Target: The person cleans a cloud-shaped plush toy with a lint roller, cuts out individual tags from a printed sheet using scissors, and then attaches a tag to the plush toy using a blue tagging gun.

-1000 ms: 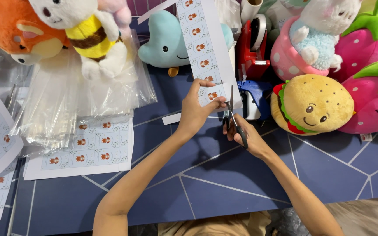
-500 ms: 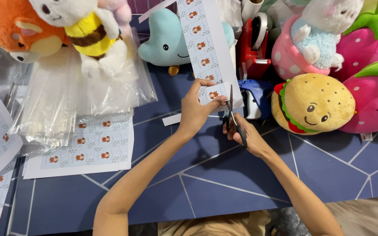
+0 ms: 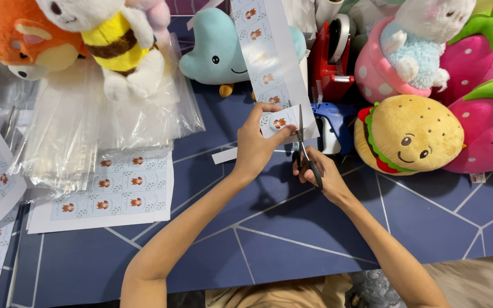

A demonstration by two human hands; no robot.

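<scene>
My left hand (image 3: 256, 143) pinches the lower end of a long white strip of printed stickers (image 3: 269, 63) that runs up and away from me. My right hand (image 3: 318, 171) grips black-handled scissors (image 3: 305, 149), blades pointing up along the strip's right edge beside the bottom sticker. Both hands hover above a dark blue table (image 3: 292, 228) with pale line markings.
Sticker sheets (image 3: 109, 191) and a pile of clear plastic bags (image 3: 81, 131) lie at left. Plush toys line the back: a bee (image 3: 121, 45), a teal one (image 3: 215, 51), a burger (image 3: 412, 134), strawberries (image 3: 486, 108). A red tape dispenser (image 3: 332, 63) stands behind the strip.
The hands stay in nearly the same place. The scissors have worked slightly up along the strip beside the bottom sticker.
</scene>
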